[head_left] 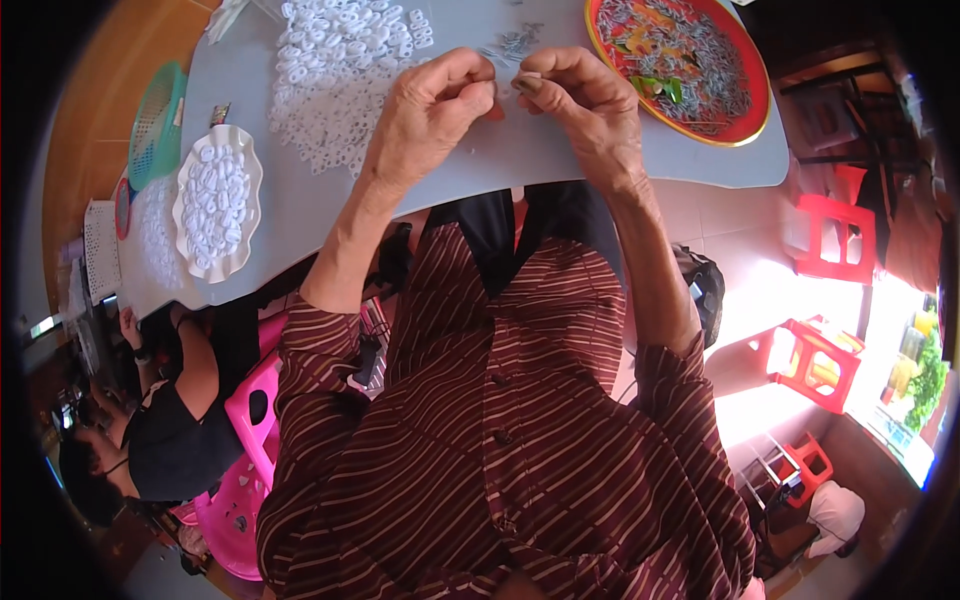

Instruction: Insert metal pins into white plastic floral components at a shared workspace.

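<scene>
Above the table's near edge, my left hand [436, 118] is closed, thumb and fingers pinched together. My right hand [588, 118] faces it a short gap away, also in a pinch. Whatever their fingertips hold is too small to make out. Just beyond them lies a small heap of thin grey metal pins [518, 42]. White oval plastic pieces [335, 40] spread over the table left of my left hand, with small clear plastic pieces [325, 125] nearer me. By my right hand is a round red tray [757, 98] with a yellow rim, full of similar metal pins.
A white scalloped dish [253, 172] of white plastic pieces stands at the left of the grey table [290, 215]. Beyond it is a green basket [150, 125]. Another person [175, 440] sits at left by a pink chair [235, 510]. Red stools [835, 240] stand right.
</scene>
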`<state>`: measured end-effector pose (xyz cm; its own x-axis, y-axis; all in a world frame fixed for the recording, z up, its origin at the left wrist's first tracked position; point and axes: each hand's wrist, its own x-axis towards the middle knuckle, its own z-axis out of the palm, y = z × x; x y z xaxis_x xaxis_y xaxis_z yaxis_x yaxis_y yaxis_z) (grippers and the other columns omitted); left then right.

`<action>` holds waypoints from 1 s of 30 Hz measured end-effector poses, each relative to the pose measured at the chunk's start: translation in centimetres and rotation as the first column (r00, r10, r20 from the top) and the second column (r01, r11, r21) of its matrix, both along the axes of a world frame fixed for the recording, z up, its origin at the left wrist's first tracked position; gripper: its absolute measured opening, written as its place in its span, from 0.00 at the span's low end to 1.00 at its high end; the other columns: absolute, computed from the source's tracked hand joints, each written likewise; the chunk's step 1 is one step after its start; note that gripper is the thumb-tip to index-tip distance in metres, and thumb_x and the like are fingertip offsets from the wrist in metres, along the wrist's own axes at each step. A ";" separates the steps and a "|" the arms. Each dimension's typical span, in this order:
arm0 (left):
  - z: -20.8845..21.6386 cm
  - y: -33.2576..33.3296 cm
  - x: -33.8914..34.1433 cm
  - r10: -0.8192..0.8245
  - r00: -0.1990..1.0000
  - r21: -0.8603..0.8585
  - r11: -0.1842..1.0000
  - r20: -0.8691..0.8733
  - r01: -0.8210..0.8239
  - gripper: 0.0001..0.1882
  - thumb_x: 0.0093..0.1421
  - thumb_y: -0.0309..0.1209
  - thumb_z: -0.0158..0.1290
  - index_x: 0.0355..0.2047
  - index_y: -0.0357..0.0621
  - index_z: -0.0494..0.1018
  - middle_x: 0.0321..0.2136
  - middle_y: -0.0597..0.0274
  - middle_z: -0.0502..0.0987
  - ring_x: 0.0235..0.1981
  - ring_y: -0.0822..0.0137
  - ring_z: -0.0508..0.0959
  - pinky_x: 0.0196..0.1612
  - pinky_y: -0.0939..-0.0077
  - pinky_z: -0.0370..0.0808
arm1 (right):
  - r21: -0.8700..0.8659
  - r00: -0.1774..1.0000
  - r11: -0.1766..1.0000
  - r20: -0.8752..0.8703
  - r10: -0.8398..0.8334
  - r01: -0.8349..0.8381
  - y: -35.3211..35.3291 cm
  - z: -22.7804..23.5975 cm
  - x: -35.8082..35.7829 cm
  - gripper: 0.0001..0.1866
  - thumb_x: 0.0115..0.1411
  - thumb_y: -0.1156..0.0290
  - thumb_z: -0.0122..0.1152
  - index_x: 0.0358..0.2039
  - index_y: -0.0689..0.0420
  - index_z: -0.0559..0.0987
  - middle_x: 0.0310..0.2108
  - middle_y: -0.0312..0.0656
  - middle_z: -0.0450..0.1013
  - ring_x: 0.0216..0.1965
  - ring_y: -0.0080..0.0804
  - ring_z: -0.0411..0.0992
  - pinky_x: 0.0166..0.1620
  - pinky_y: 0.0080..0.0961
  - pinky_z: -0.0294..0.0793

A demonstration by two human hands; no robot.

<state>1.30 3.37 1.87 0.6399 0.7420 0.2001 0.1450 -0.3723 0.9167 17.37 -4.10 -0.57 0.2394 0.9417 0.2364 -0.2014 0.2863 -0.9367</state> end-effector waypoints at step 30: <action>-2.0 -2.8 1.5 0.168 0.930 -0.340 0.939 0.326 -0.051 0.08 0.60 0.30 0.50 0.31 0.37 0.73 0.21 0.66 0.75 0.25 0.80 0.72 0.31 0.86 0.69 | 0.010 1.000 1.000 -0.029 0.010 -0.009 0.2 -0.3 0.2 0.10 0.56 0.77 0.59 0.40 0.62 0.74 0.31 0.36 0.74 0.33 0.21 0.74 0.39 0.18 0.75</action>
<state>2.84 0.57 -0.11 0.4848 0.8645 0.1327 -0.1793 -0.0503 0.9825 17.54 -3.86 -0.87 0.2372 0.9416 0.2390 -0.2310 0.2937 -0.9276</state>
